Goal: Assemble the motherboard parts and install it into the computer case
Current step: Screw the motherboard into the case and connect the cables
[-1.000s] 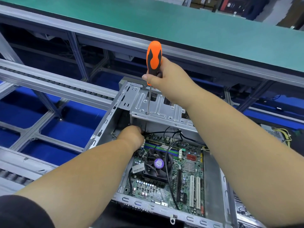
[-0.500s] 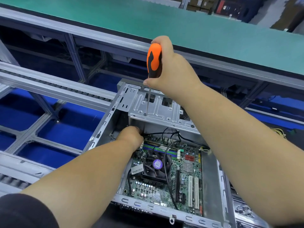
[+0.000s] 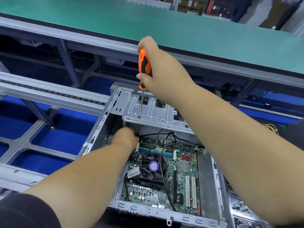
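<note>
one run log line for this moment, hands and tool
right hand: grips screwdriver, tip on drive bay plate | left hand: inside case, under plate | motherboard: in case

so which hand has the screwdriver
The right hand, raised over the metal bracket, grips the orange screwdriver; the left hand reaches down inside the case.

- Computer case (image 3: 153,112): bare stamped sheet metal, dull grey sheen.
- Screwdriver (image 3: 144,66): glossy orange-black plastic handle, slim polished steel shaft.
- Motherboard (image 3: 184,178): green matt board, black plastic fan.
- Bench top (image 3: 148,22): smooth matt green mat.
</note>
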